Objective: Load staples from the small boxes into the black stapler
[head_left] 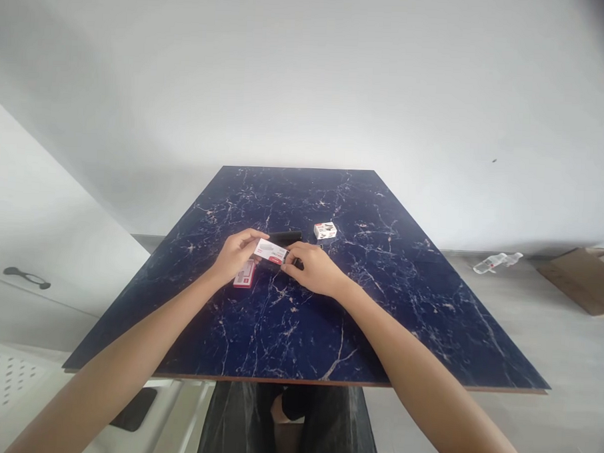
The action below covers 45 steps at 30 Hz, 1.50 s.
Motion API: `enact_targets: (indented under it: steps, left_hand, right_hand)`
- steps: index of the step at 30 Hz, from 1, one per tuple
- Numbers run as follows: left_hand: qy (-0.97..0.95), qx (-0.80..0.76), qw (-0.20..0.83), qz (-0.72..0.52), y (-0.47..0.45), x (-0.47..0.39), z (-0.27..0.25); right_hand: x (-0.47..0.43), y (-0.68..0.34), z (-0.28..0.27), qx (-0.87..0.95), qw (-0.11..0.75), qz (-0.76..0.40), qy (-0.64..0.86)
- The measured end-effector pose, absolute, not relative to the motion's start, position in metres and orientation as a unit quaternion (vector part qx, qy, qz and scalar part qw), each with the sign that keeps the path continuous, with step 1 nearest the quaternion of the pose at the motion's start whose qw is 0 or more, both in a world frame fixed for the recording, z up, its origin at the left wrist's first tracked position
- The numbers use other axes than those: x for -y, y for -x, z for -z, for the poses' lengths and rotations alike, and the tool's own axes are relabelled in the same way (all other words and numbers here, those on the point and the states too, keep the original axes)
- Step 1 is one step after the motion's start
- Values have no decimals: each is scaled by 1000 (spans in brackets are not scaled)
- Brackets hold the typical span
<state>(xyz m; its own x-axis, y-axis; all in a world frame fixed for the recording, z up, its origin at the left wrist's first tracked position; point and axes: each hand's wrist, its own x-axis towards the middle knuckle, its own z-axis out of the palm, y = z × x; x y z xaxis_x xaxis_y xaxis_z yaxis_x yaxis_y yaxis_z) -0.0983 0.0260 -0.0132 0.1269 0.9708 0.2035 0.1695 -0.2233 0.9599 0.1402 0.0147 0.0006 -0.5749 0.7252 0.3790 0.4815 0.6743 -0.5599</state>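
My left hand [238, 255] pinches the left end of a small white-and-red box [271, 251], which bears a grey picture like a strip of staples. At its right end, the bent fingers of my right hand [310, 267] are closed on the red part. The box is held tilted, a little above the table. Just behind it lies a long black object [285, 237], perhaps a stapler, partly covered by the box and my hands. Below my left hand rests a second, red-and-white box [244, 275]. Farther back, to the right, stands a white box [325, 230] with black clip-like pictures.
The blue marbled table [297, 340] reaches back to a pale wall. On the floor at the right are a clear plastic bottle [497, 262] and a cardboard box [574, 278]. A white cabinet [46, 229] with a dark handle stands at the left.
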Motion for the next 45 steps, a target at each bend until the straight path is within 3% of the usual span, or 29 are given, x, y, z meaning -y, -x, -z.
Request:
enact_targets:
  steps: [21,32,45]
  left_hand:
    - [-556,-426,499,-509,99,-29,12]
    - [-546,-424,521,-500,92,-23,7]
    - [-557,-427,539,-466,90,-18,5]
  right_hand:
    - [-20,-152,-11,815,414,-146,379]
    - [-13,-152,-16,841,393,-99,358]
    - [-20,-147,-13,768,450,-228,394]
